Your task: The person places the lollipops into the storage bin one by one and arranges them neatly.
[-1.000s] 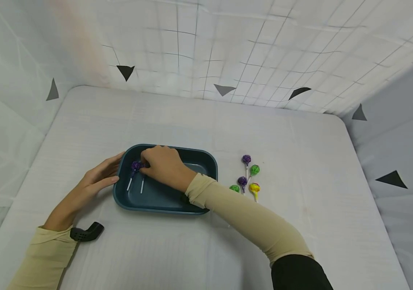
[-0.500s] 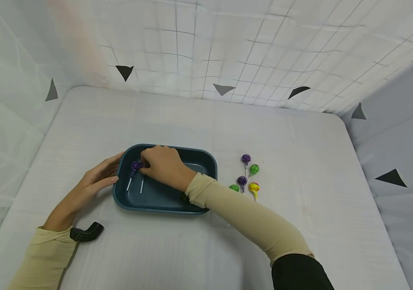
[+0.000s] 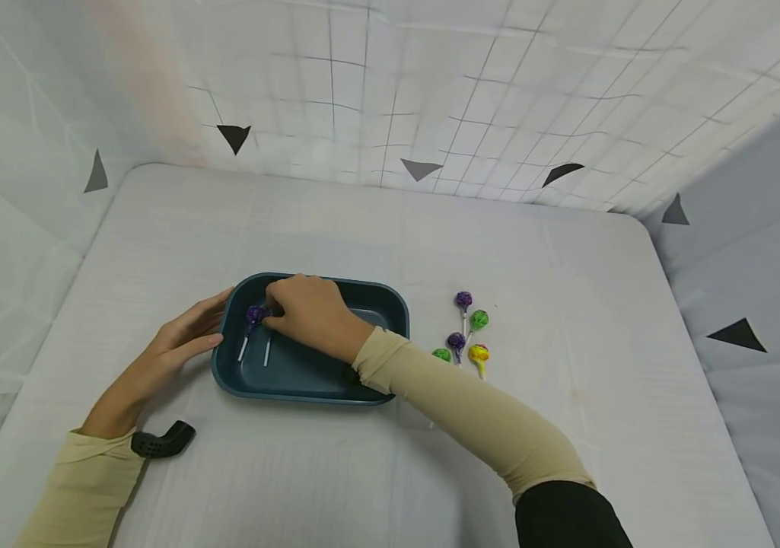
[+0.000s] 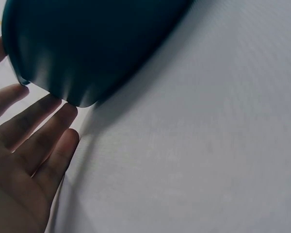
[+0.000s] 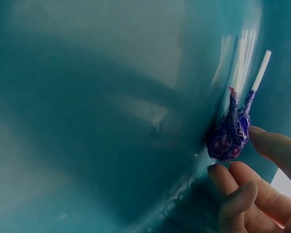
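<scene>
A dark teal tray point(image 3: 335, 399) sits on the white table. Near its left end are two purple-wrapped lollipops with white sticks. The left lollipop point(image 3: 255, 314) lies beside my right hand point(image 3: 314, 316), which pinches the other lollipop between thumb and fingers; from above its head is mostly covered and its stick shows. In the right wrist view both lollipops point(image 5: 228, 138) lie close together by the tray wall, the thumb touching one. My left hand point(image 3: 191, 335) rests against the tray's left rim, fingers fairly straight and touching the outside wall in the left wrist view.
Right of the tray lie several more lollipops: an upper purple one point(image 3: 463, 301), a green one point(image 3: 479, 320), a yellow one point(image 3: 479, 354) and others, partly behind my right forearm. A dark object shows in the tray beside the right sleeve. A black wrist device point(image 3: 163, 441) sits at my left cuff.
</scene>
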A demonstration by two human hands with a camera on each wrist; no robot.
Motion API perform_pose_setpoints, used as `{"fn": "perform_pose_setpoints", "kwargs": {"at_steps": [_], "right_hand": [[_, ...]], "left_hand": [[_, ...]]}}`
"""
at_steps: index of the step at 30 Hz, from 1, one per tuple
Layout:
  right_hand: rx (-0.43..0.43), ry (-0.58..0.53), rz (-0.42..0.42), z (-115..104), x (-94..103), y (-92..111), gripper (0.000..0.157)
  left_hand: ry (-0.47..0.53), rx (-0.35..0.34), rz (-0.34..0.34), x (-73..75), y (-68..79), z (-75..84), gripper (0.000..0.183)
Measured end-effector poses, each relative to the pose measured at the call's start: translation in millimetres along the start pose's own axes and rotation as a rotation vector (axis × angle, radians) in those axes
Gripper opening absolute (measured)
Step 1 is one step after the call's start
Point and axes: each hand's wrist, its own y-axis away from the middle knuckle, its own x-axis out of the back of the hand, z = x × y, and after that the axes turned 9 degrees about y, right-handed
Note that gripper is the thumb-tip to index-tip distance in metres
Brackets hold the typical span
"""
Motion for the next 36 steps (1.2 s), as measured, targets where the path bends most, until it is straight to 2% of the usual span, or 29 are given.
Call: {"fn": "perform_pose_setpoints", "kwargs": {"at_steps": [17, 36], "right_hand": [[-0.009, 0.014, 0.054, 4.9, 14.9, 12.1, 0.028], [-0.023, -0.112, 0.09, 19.7, 37.8, 34.1, 0.031]], "left_hand": [[0.002, 0.027, 0.009, -0.3, 0.9, 0.3, 0.062], [-0.007, 0.032, 0.011, -0.4, 1.0, 2.8, 0.062]]}}
